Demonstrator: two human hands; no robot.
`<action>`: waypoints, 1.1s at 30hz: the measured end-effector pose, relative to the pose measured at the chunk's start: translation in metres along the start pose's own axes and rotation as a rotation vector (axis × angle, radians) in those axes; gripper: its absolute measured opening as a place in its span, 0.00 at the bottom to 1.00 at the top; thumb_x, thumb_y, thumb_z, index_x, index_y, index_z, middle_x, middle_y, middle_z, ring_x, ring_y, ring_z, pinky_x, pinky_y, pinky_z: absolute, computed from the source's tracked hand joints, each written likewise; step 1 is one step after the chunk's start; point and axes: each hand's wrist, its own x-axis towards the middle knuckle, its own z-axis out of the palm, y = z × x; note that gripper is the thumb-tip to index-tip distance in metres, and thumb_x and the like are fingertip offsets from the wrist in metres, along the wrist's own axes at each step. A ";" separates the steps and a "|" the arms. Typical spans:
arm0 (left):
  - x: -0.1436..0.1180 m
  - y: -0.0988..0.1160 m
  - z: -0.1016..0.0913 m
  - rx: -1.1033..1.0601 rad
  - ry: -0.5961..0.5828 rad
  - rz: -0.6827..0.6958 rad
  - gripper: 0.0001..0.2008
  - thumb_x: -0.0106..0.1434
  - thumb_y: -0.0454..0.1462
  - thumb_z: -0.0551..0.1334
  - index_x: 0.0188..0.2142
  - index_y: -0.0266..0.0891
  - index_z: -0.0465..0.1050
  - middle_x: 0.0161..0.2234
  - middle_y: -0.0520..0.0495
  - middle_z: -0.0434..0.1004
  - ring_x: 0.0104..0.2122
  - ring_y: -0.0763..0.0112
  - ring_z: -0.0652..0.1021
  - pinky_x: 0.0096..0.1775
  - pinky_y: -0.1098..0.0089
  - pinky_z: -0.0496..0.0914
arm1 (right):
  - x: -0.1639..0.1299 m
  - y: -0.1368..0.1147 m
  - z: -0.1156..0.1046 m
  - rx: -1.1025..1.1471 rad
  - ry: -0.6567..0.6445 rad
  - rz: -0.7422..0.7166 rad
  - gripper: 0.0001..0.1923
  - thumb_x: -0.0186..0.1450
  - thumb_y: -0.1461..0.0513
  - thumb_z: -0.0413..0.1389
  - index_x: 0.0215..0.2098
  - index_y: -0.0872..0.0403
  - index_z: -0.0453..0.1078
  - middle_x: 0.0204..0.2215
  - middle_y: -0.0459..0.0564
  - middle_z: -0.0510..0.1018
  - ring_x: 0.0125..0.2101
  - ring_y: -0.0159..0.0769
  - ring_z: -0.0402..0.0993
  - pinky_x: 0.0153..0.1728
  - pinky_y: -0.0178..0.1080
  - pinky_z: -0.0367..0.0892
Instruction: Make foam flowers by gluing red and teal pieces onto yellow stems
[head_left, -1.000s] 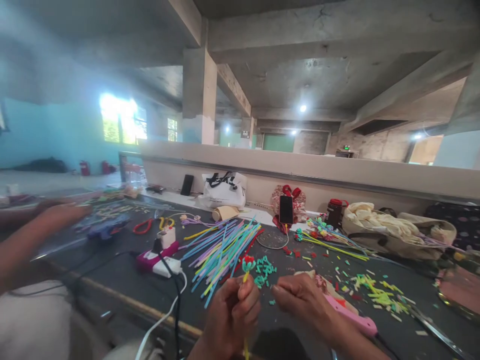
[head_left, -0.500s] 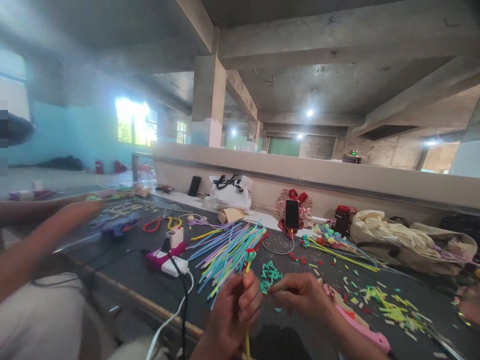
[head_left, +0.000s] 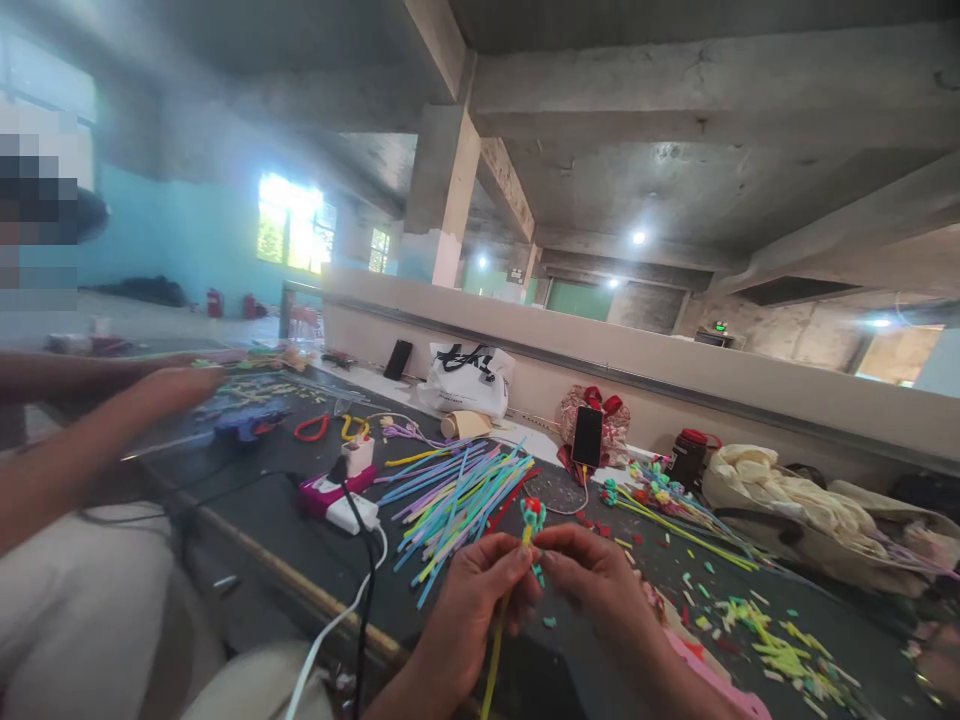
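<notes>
In the head view my left hand is closed around a yellow fuzzy stem, probably a pipe cleaner, which hangs down below my fist. A small red and teal flower head tops the stem, just above my fingertips. My right hand pinches right beside the stem, below the flower head. Whatever lies between its fingertips is too small to make out. Behind both hands, short teal pieces lie on the dark table, mostly hidden. A bundle of long pastel pipe cleaners lies beyond my left hand.
Yellow-green clippings are scattered at right, near a pink handle partly under my right forearm. A power strip with cables sits at left. Farther back are a phone and a canvas bag. A co-worker's arm reaches in from the left.
My right hand has left the teal pieces and come up to the stem in my left hand. The flower head has shifted right and turned. The view has swung slightly left.
</notes>
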 end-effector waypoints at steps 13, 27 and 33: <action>0.004 -0.007 0.008 0.356 0.049 0.111 0.14 0.49 0.44 0.61 0.20 0.34 0.68 0.13 0.54 0.69 0.13 0.77 0.69 0.15 0.79 0.57 | 0.006 0.012 0.005 0.271 -0.005 0.056 0.11 0.48 0.57 0.61 0.20 0.58 0.67 0.09 0.37 0.60 0.10 0.20 0.49 0.12 0.27 0.44; 0.002 -0.011 0.009 0.379 -0.090 -0.063 0.15 0.49 0.47 0.58 0.22 0.35 0.68 0.14 0.55 0.69 0.12 0.80 0.68 0.14 0.80 0.54 | 0.003 0.013 -0.006 0.422 -0.049 0.130 0.12 0.52 0.56 0.59 0.23 0.57 0.65 0.12 0.38 0.60 0.13 0.21 0.51 0.16 0.27 0.47; 0.002 -0.018 0.005 0.603 -0.157 -0.113 0.15 0.50 0.47 0.57 0.25 0.36 0.70 0.11 0.58 0.65 0.09 0.80 0.64 0.12 0.79 0.51 | -0.004 0.009 -0.008 0.449 -0.117 0.149 0.12 0.53 0.57 0.58 0.22 0.59 0.65 0.14 0.41 0.64 0.12 0.19 0.51 0.15 0.27 0.48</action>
